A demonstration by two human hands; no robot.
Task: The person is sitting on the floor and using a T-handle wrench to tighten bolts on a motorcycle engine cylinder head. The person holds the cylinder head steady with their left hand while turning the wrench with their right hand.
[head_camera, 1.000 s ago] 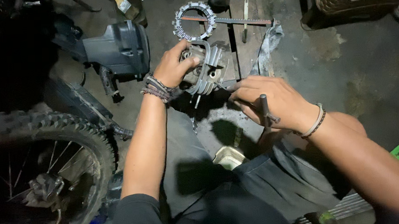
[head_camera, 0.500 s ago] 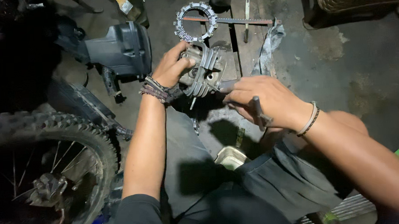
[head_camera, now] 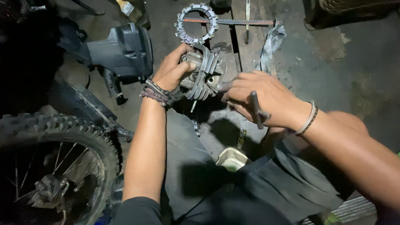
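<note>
My left hand (head_camera: 171, 71) grips a grey finned engine cylinder head (head_camera: 204, 72) and holds it up over my lap. My right hand (head_camera: 264, 99) is closed around a dark metal T-handle tool (head_camera: 255, 109), whose shaft points left toward the cylinder head. The tool's tip is hidden behind my fingers and the part. Woven bracelets sit on my left wrist and a thin band on the right wrist.
A toothed clutch ring (head_camera: 196, 23) and a long flat metal bar (head_camera: 232, 21) lie on the floor ahead. A black plastic airbox (head_camera: 122, 51) sits at the left, a knobby motorcycle wheel (head_camera: 47, 171) at lower left. A small cream tub (head_camera: 231, 159) stands between my legs, a rag (head_camera: 272, 41) to the right.
Both hands and the cylinder head sit slightly further left and lower in view. The T-handle has turned a little in my right hand.
</note>
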